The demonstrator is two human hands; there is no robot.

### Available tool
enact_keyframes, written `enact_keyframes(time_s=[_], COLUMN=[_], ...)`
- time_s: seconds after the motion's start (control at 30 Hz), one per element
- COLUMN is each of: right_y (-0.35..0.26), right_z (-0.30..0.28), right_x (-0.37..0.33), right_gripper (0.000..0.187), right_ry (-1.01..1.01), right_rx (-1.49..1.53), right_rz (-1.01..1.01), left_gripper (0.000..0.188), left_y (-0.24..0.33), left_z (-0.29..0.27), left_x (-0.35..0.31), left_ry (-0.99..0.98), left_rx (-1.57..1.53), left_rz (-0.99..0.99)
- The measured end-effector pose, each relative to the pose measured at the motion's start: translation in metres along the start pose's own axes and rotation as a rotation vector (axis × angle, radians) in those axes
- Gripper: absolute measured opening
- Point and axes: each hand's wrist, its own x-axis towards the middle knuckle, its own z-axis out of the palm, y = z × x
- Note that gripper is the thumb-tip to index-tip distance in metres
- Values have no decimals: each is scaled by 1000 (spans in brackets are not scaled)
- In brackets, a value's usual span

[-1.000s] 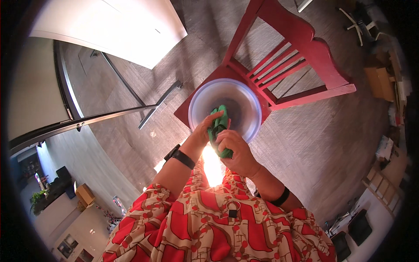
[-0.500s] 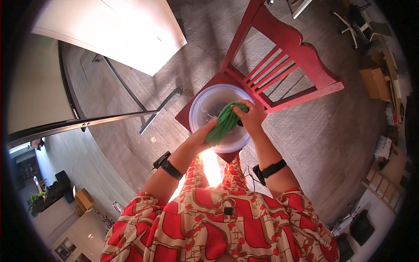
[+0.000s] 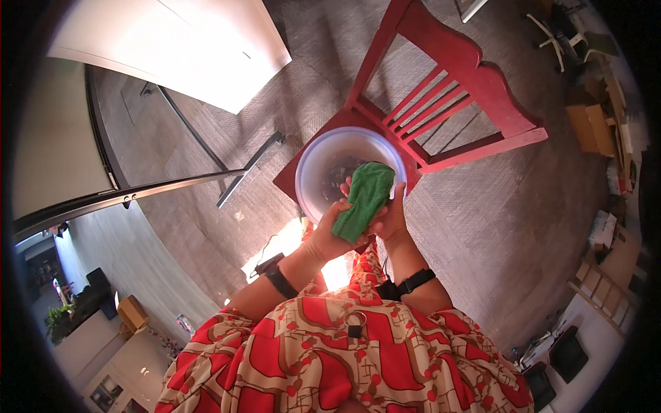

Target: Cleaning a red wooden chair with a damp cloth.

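A folded green cloth (image 3: 365, 199) lies across both of my hands, over the near right part of a round translucent basin (image 3: 311, 175). My left hand (image 3: 332, 236) grips the cloth from its left and lower side, fingers curled around it. From the right, my right hand (image 3: 392, 217) supports it, its fingers partly hidden underneath. Something dark shows inside the basin, too blurred to tell. The basin rests on the seat of a red wooden chair (image 3: 441, 43), whose slatted back rises at the far right.
A brightly lit white tabletop (image 3: 186, 48) stands at the far left, with a dark-framed panel (image 3: 69, 138) beside it. Cardboard boxes (image 3: 591, 127) line the right edge. Black chairs (image 3: 568, 356) are at the lower right. Grey patterned floor (image 3: 496, 227) surrounds the red chair.
The cloth was bunched lengthwise between my hands over the basin's middle. It is now a flatter folded pad, nearer to me, with my hands closer together beneath it.
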Motion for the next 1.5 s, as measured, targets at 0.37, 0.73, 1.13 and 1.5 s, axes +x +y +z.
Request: enact_keyframes(time_s=[0.37, 0.73, 1.13, 1.5], right_y=[-23, -12, -36, -36], right_z=[-18, -47, -27, 44], right_x=[42, 68, 39, 11], right_gripper=[34, 53, 81, 25], right_ry=[336, 765, 242, 12], right_rx=[-656, -1676, -309, -685], right_rz=[-237, -473, -137, -356], left_gripper=[35, 54, 37, 39], left_y=[22, 7, 8, 7], left_z=[-17, -20, 41, 32], left_x=[23, 51, -1, -6], left_ry=[259, 622, 83, -13], left_rx=[697, 2147, 168, 90], left_rz=[-98, 28, -48, 3])
